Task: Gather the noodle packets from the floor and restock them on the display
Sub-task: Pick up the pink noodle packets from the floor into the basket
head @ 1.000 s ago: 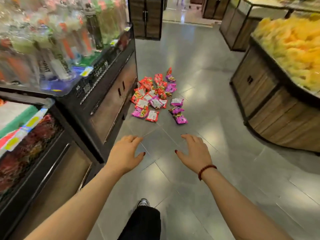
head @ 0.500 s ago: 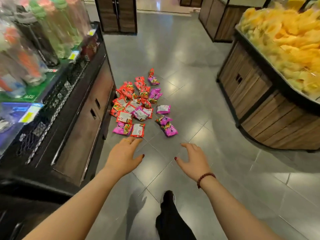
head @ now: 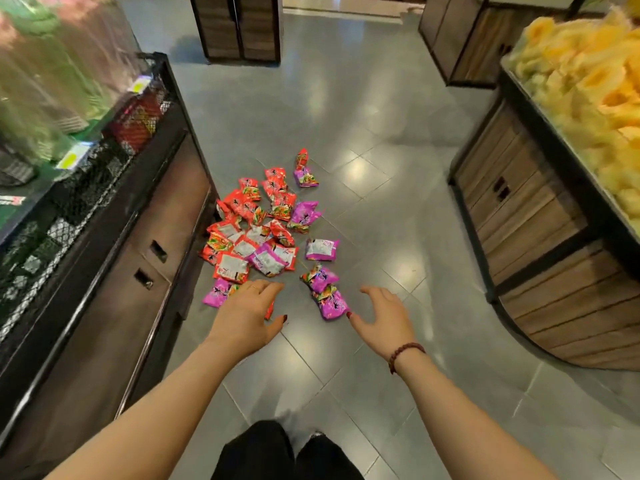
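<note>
Gather step: left hand [head: 242, 320] and right hand [head: 384, 318] spread, empty, above noodle packets [head: 258, 233] on floor [head: 363, 109]; next, grab nearest.

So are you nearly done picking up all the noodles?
Not nearly. Nothing looks done: the red and purple noodle packets lie scattered on the floor. The left hand and right hand hover open over the nearest ones, holding nothing. Every packet has yet to be gathered and restocked.
</note>
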Demonstrator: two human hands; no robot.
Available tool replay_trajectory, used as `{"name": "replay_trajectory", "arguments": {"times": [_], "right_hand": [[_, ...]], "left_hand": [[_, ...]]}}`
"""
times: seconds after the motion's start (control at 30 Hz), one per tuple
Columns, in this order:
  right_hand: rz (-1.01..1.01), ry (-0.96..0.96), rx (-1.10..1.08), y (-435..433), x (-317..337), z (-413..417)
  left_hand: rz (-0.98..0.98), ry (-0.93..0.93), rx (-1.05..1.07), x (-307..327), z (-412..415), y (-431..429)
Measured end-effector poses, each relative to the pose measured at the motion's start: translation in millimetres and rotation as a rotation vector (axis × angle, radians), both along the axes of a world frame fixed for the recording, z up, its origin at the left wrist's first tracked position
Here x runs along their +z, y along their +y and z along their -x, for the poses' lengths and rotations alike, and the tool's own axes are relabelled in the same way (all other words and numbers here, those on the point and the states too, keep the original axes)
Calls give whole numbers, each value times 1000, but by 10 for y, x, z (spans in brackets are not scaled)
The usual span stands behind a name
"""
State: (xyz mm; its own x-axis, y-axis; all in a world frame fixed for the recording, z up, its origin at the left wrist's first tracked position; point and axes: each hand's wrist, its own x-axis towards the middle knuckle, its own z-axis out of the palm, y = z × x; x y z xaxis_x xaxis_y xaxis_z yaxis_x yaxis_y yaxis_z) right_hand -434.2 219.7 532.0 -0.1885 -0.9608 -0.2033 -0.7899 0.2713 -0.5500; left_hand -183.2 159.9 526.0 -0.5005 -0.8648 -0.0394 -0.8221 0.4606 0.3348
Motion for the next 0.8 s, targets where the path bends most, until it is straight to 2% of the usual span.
{"name": "replay_trajectory", "arguments": {"times": [0.3, 0.5, 0.63, 0.8], "right_hand": [[-88, -10, -35, -1519, -350, 509], [-169, -40, -56, -2433, -528, 803], [-234, -70, -14, -2926, -664, 1011], [-333, -68, 102, -3625, -979, 1382]], "left_hand": [[-55, -7, 19, -203, 504, -1646], [-167, -42, 38, -303, 746, -2702], [-184, -47, 66, -402, 972, -3121], [-296, -31, 236, -784, 1244, -3374]]}}
